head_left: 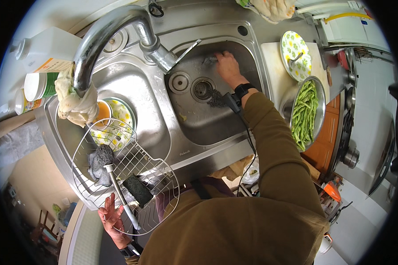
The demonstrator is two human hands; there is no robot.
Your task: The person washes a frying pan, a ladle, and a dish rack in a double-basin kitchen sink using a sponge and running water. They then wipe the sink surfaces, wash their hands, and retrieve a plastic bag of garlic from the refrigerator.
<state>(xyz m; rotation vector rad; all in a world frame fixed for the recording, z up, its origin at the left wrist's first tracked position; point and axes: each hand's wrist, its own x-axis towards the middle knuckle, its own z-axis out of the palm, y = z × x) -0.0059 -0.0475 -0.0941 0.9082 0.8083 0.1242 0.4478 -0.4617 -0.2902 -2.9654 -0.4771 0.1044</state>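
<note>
My left hand (111, 218) is at the near rim of a wire rack (168, 170), its fingers bent around the wire. The rack sticks out over the sink's front edge. In it lie a grey steel-wool scourer (101, 163), a metal-and-white handle (124, 198) and a dark scrubbing sponge (137, 191). Reaching into the right sink basin (221, 123), my right hand (228, 68) has its fingers curled down at a small greyish, shiny thing (209, 60) that I cannot make out. Closer to me are the drain (203, 89), a round strainer (180, 82) and a dark tangled scourer (216, 99).
A chrome faucet (112, 26) arches over the left basin (150, 119), which holds a patterned plate (121, 115) and an orange-toned bowl (103, 111). On the right stand a patterned plate (295, 51) and a metal bowl of green beans (305, 112). Bottles (53, 48) line the left.
</note>
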